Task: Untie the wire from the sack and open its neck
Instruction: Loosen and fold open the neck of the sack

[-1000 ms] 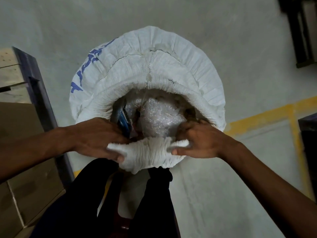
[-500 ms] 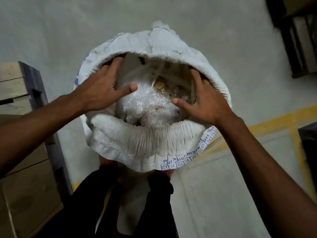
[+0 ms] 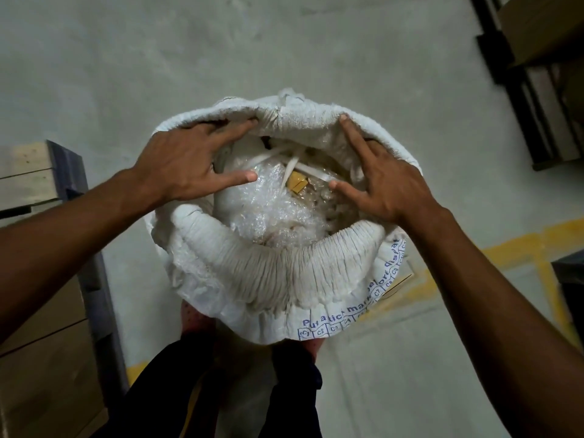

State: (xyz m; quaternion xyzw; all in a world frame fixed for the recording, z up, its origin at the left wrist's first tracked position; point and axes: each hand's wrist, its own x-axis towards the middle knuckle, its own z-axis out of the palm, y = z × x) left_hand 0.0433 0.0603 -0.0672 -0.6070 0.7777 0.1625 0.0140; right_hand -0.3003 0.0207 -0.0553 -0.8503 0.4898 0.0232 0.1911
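Observation:
A white woven sack [image 3: 316,279] stands on the floor between my feet, its neck rolled down into a thick ribbed rim and wide open. Inside lie bubble wrap [image 3: 278,210], white straps [image 3: 303,167] and a small yellow-brown box [image 3: 297,184]. My left hand [image 3: 186,162] lies flat with its fingers spread, fingertips pressing the far left part of the rim, thumb over the bubble wrap. My right hand [image 3: 382,181] is spread the same way against the far right part of the rim. Neither hand grips anything. No wire is visible.
Wooden crates [image 3: 34,279] with a dark frame stand close on the left. A dark rack [image 3: 537,90] is at the top right, and a dark object [image 3: 572,289] is at the right edge. A yellow floor line [image 3: 505,248] runs on the right. My dark trousers [image 3: 196,390] fill the bottom.
My hands let go of the near rim and moved to the far side of the sack. The far rim has been pushed outward and the mouth is wider, showing the straps and box.

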